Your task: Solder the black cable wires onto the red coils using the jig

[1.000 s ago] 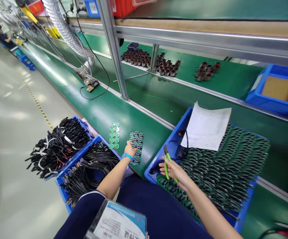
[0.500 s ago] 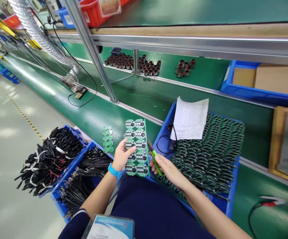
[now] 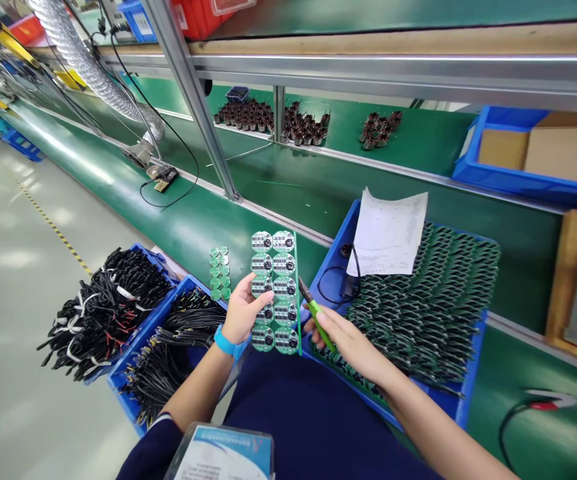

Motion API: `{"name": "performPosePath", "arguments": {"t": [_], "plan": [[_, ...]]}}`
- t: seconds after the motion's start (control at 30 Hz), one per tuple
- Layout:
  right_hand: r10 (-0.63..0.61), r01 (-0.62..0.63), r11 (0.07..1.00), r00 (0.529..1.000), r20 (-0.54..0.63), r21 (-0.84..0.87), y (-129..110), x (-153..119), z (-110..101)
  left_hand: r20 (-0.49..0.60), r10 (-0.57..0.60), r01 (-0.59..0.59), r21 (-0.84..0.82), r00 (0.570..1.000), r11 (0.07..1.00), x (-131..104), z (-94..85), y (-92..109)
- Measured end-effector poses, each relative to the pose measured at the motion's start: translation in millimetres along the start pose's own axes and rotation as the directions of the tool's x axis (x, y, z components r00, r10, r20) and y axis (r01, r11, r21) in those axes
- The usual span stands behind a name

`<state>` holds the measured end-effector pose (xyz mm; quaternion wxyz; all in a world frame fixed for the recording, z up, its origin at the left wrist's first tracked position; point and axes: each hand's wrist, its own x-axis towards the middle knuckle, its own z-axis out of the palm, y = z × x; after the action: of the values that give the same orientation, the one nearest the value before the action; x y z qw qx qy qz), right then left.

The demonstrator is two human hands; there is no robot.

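Observation:
My left hand (image 3: 244, 308) grips a panel of round green circuit boards (image 3: 273, 327) by its left side, thumb across the face. The panel is tilted up above my lap, its boards in two columns with dark components, and a thin green strip (image 3: 297, 293) runs along its right edge. Closed around green-handled pliers (image 3: 318, 320) is my right hand (image 3: 336, 337). The dark jaws point up and left, close beside that strip; whether they touch it I cannot tell. A second panel of small green boards (image 3: 220, 273) lies on the bench left of my left hand.
To the right, a blue bin (image 3: 468, 393) holds rows of stacked circuit boards (image 3: 428, 307), with a paper sheet (image 3: 388, 233) and black cable on top. Blue bins of black cables (image 3: 153, 380) stand at left. A metal post (image 3: 193, 100) rises from the green bench (image 3: 188, 227).
The view has shifted slightly, so the bench and bins appear farther right. A small tab at the panel's left edge no longer shows. Both hands keep their holds.

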<state>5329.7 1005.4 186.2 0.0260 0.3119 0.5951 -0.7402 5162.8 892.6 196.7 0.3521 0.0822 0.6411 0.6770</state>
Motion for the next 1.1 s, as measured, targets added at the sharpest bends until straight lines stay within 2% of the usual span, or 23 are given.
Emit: {"name": "performPosePath", "arguments": {"t": [0.33, 0.37, 0.43, 0.53, 0.63, 0.73, 0.83, 0.9, 1.0, 1.1], "plan": [[0.013, -0.013, 1.0, 1.0, -0.011, -0.022, -8, 2, 6, 0.012, 0.011, -0.011, -0.006, 1.0, 1.0, -2, -8.2, 6], [0.024, -0.024, 1.0, 1.0, 0.001, 0.021, -7, 2, 8, 0.017, -0.008, 0.008, -0.027, 1.0, 1.0, -2, -8.7, 5], [0.044, -0.058, 0.979, 0.996, 0.075, 0.193, -5, 1, 14, 0.067, -0.111, 0.118, -0.106, 0.992, 0.987, 0, -8.2, -1], [0.055, -0.158, 0.871, 0.973, 0.226, 0.466, 1, -3, 27, 0.19, -0.279, 0.317, -0.208, 0.941, 0.925, 0, -4.6, -20], [0.09, -0.213, 0.824, 0.964, 0.249, 0.525, -3, 3, 29, 0.181, -0.304, 0.34, -0.226, 0.935, 0.913, 1, -6.6, -40], [0.138, -0.177, 0.86, 0.984, 0.117, 0.478, -29, 40, 4, 0.063, -0.289, 0.296, -0.197, 0.955, 0.935, 14, -27.3, -53], [0.144, -0.096, 0.868, 0.988, -0.063, 0.487, -63, 98, -36, -0.125, -0.24, 0.229, -0.097, 0.963, 0.969, 42, -66.1, -60], [0.23, -0.135, 0.875, 0.961, -0.153, 0.464, -74, 128, -56, -0.255, -0.197, 0.208, 0.014, 0.947, 0.978, 68, -94.0, -64], [0.349, -0.26, 0.867, 0.926, -0.146, 0.426, -60, 137, -59, -0.381, -0.156, 0.24, 0.184, 0.911, 0.953, 106, -127.3, -70], [0.413, -0.351, 0.835, 0.909, -0.06, 0.423, -25, 117, -41, -0.443, -0.135, 0.297, 0.32, 0.886, 0.9, 132, -146.4, -75]]}}
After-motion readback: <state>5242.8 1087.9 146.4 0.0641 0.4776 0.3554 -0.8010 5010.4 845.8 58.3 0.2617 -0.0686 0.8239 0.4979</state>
